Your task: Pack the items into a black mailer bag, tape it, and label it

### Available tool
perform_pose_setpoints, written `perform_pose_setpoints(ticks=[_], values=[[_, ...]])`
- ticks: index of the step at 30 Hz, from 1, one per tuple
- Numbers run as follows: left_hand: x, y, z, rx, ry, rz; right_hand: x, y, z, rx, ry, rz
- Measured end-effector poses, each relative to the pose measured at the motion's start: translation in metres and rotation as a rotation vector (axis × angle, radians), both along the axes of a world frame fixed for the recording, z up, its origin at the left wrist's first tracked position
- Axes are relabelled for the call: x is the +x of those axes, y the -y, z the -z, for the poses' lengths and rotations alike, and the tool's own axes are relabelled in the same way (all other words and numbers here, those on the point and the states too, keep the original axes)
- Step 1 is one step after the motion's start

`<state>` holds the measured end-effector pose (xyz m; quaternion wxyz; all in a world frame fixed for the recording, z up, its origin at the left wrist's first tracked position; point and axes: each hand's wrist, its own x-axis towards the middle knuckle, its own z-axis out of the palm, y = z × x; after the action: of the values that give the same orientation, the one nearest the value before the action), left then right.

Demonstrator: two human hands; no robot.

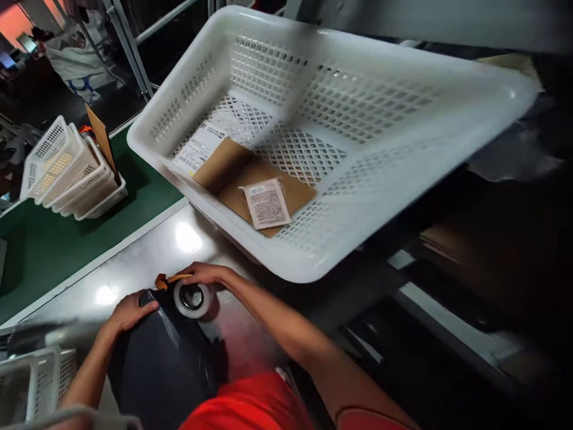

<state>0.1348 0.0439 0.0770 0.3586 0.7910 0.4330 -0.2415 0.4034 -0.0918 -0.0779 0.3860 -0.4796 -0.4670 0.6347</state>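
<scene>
Hands low on the steel desk [147, 251]. Right hand [203, 275] curled over a tape dispenser [191, 297], fingers closed on its top, orange blade end toward the left. Left hand [129, 310] spread flat, fingers apart, pressing the upper edge of a dark bag [161, 364]. Dispenser touching that bag's top edge, between both hands. Behind, tilted white basket [385, 197] holding a brown envelope [233, 179], a labelled pouch [267, 203] on top of it and a white label [199, 147] at the far corner. Left, stacked white baskets [67, 173] with cardboard [102, 140] upright, on the green belt [54, 245]. Another basket corner [31, 382] at bottom left, contents hidden.
</scene>
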Motion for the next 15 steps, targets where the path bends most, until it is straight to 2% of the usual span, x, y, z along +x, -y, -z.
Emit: perform_pose_setpoints(ticks=[3, 6, 8, 11, 13, 15], values=[[-0.013, 0.007, -0.004, -0.021, 0.021, 0.004, 0.013, 0.054, 0.001, -0.064, -0.006, 0.047], [-0.036, 0.005, -0.001, -0.011, 0.044, -0.088, 0.032, 0.153, -0.008, -0.119, 0.003, 0.105], [-0.054, 0.002, 0.002, -0.009, 0.06, -0.168, 0.034, 0.223, -0.015, -0.14, 0.006, 0.153], [-0.084, 0.003, 0.007, 0.04, 0.066, -0.236, 0.002, 0.298, -0.02, -0.174, -0.051, 0.244], [-0.107, 0.004, 0.009, 0.102, 0.046, -0.26, -0.037, 0.316, -0.019, -0.152, -0.099, 0.269], [-0.13, 0.006, 0.013, 0.181, 0.028, -0.283, -0.081, 0.313, -0.014, -0.096, -0.123, 0.277]])
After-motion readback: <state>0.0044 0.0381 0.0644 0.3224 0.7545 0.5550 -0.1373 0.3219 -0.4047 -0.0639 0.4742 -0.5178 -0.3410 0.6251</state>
